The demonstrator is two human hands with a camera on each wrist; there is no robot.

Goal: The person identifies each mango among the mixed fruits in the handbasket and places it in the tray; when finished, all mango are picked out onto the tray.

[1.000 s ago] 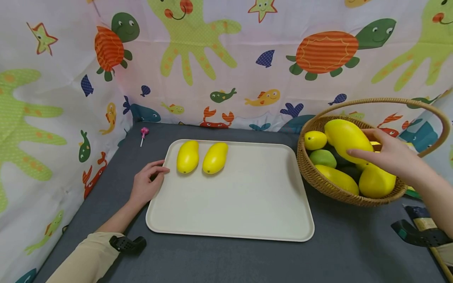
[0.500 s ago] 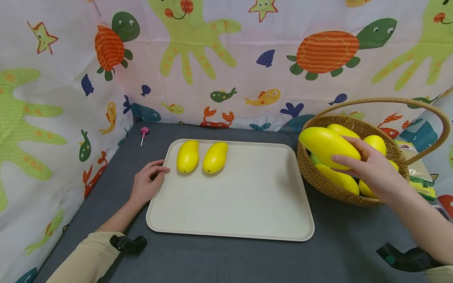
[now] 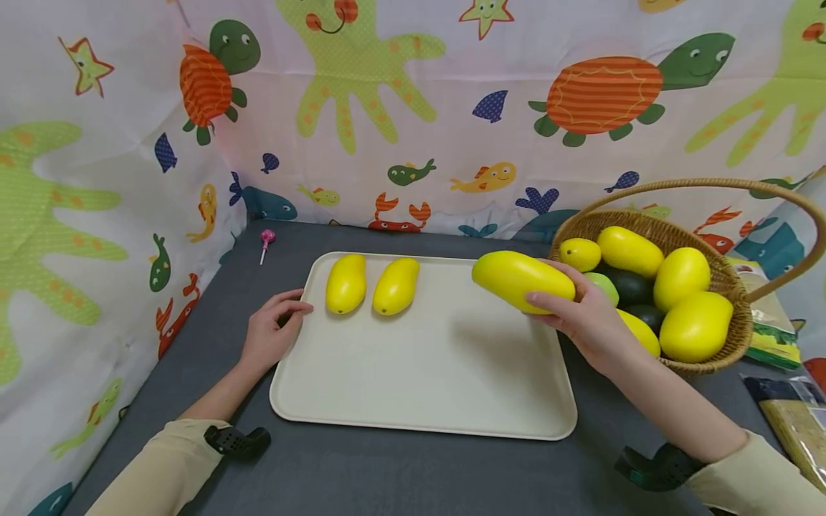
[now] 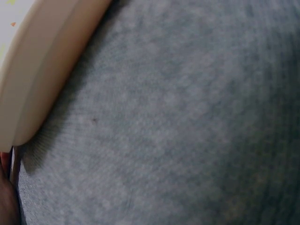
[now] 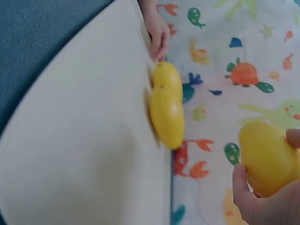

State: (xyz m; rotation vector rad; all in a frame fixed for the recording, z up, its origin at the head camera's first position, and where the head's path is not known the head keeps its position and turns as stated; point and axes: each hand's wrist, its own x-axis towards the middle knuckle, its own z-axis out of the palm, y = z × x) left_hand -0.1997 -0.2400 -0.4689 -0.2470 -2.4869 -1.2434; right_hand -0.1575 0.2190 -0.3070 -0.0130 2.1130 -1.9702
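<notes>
My right hand (image 3: 590, 315) grips a large yellow mango (image 3: 519, 281) above the right back part of the cream tray (image 3: 413, 373), and the fruit's shadow falls on the tray below. In the right wrist view, the fingers and thumb hold that mango (image 5: 267, 159) from its sides. Two more yellow mangoes lie side by side at the tray's back left, a left one (image 3: 345, 284) and a right one (image 3: 396, 287). My left hand (image 3: 274, 330) rests at the tray's left rim, fingertips touching it, fingers relaxed. Only a sliver of it shows in the left wrist view.
A wicker basket (image 3: 742, 337) with a tall handle stands right of the tray. It holds several yellow fruits, a green one (image 3: 603, 288) and dark green ones (image 3: 626, 285). Packets (image 3: 790, 416) lie at the far right. A pink lollipop (image 3: 267, 236) lies at the back left.
My right hand has lifted the mango out of the basket and carried it left, over the tray. The left hand stays at the tray's rim.
</notes>
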